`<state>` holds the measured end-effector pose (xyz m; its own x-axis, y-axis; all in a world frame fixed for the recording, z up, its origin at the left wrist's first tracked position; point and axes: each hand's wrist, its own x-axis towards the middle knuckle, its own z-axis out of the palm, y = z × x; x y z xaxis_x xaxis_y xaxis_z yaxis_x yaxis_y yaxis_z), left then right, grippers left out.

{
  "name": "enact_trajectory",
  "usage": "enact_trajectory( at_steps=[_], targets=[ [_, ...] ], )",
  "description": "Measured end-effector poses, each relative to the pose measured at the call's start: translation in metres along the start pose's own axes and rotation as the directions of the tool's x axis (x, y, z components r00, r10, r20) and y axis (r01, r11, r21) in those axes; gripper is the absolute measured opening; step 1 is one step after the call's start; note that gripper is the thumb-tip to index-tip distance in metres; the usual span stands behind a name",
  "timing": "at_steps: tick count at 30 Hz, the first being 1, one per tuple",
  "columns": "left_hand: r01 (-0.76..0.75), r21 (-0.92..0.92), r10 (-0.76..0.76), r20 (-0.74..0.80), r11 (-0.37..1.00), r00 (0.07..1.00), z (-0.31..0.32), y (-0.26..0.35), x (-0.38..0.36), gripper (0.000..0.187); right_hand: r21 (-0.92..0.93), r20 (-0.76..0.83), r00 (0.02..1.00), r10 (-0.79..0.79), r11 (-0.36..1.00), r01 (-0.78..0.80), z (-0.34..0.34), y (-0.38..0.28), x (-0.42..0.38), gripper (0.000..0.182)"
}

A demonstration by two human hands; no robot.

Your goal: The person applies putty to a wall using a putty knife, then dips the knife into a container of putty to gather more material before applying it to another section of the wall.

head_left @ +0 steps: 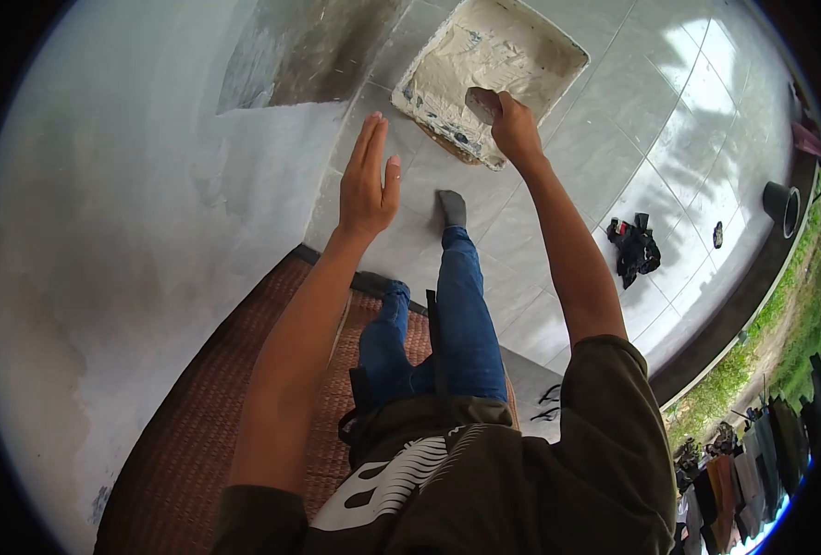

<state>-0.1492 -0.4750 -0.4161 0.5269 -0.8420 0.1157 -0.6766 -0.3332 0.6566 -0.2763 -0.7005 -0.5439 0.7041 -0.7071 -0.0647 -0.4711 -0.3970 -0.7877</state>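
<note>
My right hand [518, 134] is closed round a putty knife, its grey blade [481, 104] tilted over the near part of a rectangular tub [569, 63]. Creamy white filler [466, 67] lies in thick folds inside the tub, with smears along the walls. Fingers stretched out and thumb apart, my left hand [369, 185] is raised in front of the wall and holds nothing. The wall [170, 185] on the left carries pale grey coating, with a darker patch [313, 55] near the top.
A woven brown mat [207, 370] lies along the wall under one foot. Grey floor tiles [604, 129] spread to the right, with a crumpled black bag [634, 248] on them. A dark bucket [780, 205] stands by the floor's edge. Clothes [753, 462] hang outside, lower right.
</note>
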Motion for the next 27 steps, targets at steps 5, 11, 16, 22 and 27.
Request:
enact_trajectory(
  at_steps=[5,11,16,22,27],
  targets=[
    [0.04,-0.016,-0.039,0.024,0.999,0.999,0.012,-0.014,-0.016,0.051,-0.214,0.144,0.988,-0.056,0.973,0.086,0.019,0.015,0.025,0.018],
    [0.098,-0.006,-0.098,0.028,0.995,0.995,0.015,-0.025,-0.031,0.052,-0.265,0.232,0.97,-0.073,0.955,0.136,0.026,0.021,0.039,0.021],
    [0.109,-0.019,-0.109,0.02,0.994,0.994,0.017,-0.027,-0.034,0.052,-0.218,0.306,0.944,-0.124,0.956,0.196,0.034,0.041,0.059,0.02],
    [0.115,-0.043,-0.114,0.022,0.992,0.993,0.02,-0.027,-0.036,0.052,-0.023,0.369,0.912,-0.178,0.979,0.2,0.02,0.027,0.06,0.028],
    [0.116,-0.043,-0.114,0.03,0.992,0.993,0.02,-0.029,-0.038,0.052,0.086,0.433,0.88,-0.197,0.981,0.177,0.028,0.044,0.059,0.031]
  ],
)
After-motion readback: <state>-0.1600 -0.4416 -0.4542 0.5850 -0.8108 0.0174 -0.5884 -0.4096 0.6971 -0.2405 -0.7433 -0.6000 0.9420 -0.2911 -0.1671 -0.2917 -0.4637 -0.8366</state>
